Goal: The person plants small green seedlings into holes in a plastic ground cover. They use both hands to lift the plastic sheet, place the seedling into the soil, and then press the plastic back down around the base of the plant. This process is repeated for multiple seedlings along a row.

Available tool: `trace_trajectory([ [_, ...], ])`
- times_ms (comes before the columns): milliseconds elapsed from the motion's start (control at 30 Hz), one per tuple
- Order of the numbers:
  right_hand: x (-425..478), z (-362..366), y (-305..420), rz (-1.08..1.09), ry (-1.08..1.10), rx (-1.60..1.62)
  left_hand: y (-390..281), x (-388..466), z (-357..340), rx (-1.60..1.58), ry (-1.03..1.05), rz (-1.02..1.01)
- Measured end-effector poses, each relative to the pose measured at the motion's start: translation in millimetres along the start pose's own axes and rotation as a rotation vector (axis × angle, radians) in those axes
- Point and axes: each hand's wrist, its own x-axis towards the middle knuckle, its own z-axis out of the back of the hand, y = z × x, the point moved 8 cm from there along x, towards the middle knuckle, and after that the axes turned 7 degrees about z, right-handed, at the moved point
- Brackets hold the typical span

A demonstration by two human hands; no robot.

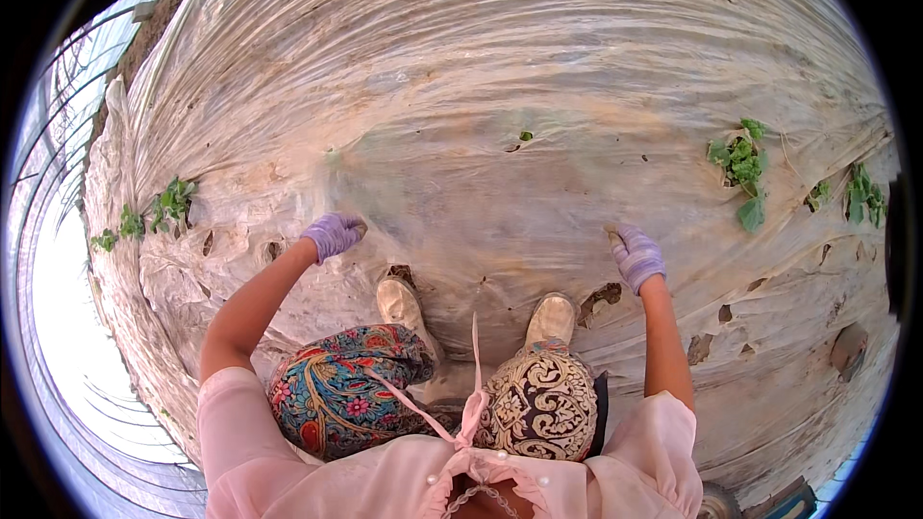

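My left hand, in a purple knitted glove with a dirty palm side, is closed over the ground in front of my left foot. My right hand, gloved alike, has its fingers curled in beyond my right foot. Both seem to pinch a thin, translucent plastic film that stretches between them over the ground; the fingertips are partly hidden. A small green shoot shows at a hole in the film ahead of me. Leafy green plants stand through the film on the right, and others on the left.
My dusty shoes rest on the film. Torn holes expose soil around them. A curved hoop structure with pale covering runs along the left. At the lower right rim lies a blue-and-dark object, beside a round one.
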Motion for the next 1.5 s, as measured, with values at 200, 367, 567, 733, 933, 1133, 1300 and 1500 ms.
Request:
trace_trajectory([
  [200, 146, -23, 109, 0.149, 0.402, -0.378, -272, 43, 24, 0.598, -0.425, -0.679],
  [367, 164, -44, 91, 0.018, 0.523, -0.433, -323, 69, -21, 0.782, -0.405, -0.655],
  [567, 154, -22, 77, 0.151, 0.566, -0.666, -309, 76, -19, 1.017, -0.656, -0.751],
  [733, 154, -13, 114, 0.205, 0.449, -0.476, -316, 63, -2, 0.598, -0.608, -0.818],
  [933, 156, -62, 89, 0.083, 0.600, -0.452, -322, 78, -22, 0.699, -0.643, -0.851],
  [1133, 156, -45, 105, 0.053, 0.553, -0.323, -326, 61, 0, 0.657, -0.643, -0.909],
  [1300, 163, -18, 112, 0.157, 0.519, -0.492, -314, 63, 2, 0.743, -0.698, -1.060],
  [1500, 141, 18, 83, 0.210, 0.292, -0.516, -273, 70, 52, 0.876, -0.849, -0.816],
])
